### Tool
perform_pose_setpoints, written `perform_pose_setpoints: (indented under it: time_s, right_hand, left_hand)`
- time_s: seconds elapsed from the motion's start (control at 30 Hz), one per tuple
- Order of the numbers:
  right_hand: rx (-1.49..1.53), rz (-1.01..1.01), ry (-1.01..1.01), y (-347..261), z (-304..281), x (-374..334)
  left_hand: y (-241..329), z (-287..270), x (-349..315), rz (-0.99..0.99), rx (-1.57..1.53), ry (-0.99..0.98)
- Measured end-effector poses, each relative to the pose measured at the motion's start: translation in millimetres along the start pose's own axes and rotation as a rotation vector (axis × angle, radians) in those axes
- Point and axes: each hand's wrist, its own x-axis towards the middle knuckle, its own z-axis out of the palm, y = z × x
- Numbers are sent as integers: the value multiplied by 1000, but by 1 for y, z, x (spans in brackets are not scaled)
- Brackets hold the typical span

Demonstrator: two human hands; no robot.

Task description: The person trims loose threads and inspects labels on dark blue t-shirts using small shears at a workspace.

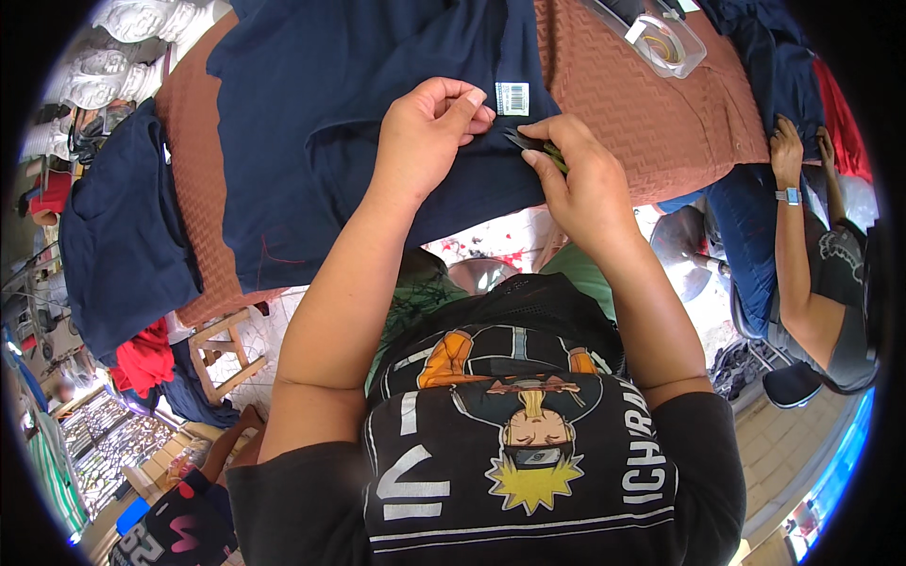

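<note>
A dark navy fabric garment (311, 141) lies spread in front of me, with a small white printed label (512, 99) at its right side. Just left of the label, my left hand (429, 132) is raised with thumb and fingertips pinched together; anything between them is too small to make out. My right hand (578, 170) grips a pair of small thread snips (525, 141) with dark blades and a green handle. Their blades point left, over the cloth just below the label and close to my left fingertips. A loose red thread (278, 257) lies on the garment's lower left.
Brown textured cloth (623, 123) covers the table. A clear plastic tub (665, 47) stands at the far right. Another navy garment (123, 226) hangs over the left edge. On the right, a co-worker's hand (785, 151) rests on dark fabric. A wooden stool (224, 354) stands lower left.
</note>
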Motion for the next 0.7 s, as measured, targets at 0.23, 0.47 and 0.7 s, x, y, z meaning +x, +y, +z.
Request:
perform_pose_setpoints:
  time_s: [0.23, 0.47, 0.7]
  right_hand:
    - [-51, -22, 10, -1, 6, 5]
    - [-145, -29, -44, -10, 3, 6]
    - [-203, -163, -9, -16, -30, 21]
  left_hand:
    - [1, 1, 0, 1, -1, -11]
    - [4, 3, -7, 79, 45, 6]
    - [123, -83, -84, 788, 355, -592]
